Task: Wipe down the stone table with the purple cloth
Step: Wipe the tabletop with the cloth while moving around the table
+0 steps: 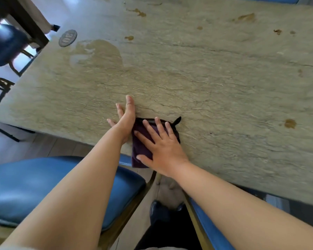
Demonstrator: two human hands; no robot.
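Note:
The purple cloth (141, 152) lies folded at the near edge of the stone table (215, 78), one end hanging slightly over the edge. My right hand (159, 143) presses flat on top of it with fingers spread. My left hand (125, 116) rests on its edge on the table just left of the cloth, fingers straight, touching the cloth's left side. Brown stains (290, 123) dot the table's far and right parts, and a large wet patch (98, 53) lies at the far left.
A round metal number plate (67, 38) sits near the table's far left corner. Blue padded chairs stand at the near side, one at the left (43, 186) and one at the right (211, 230). Another blue chair (5, 44) stands beyond the left edge.

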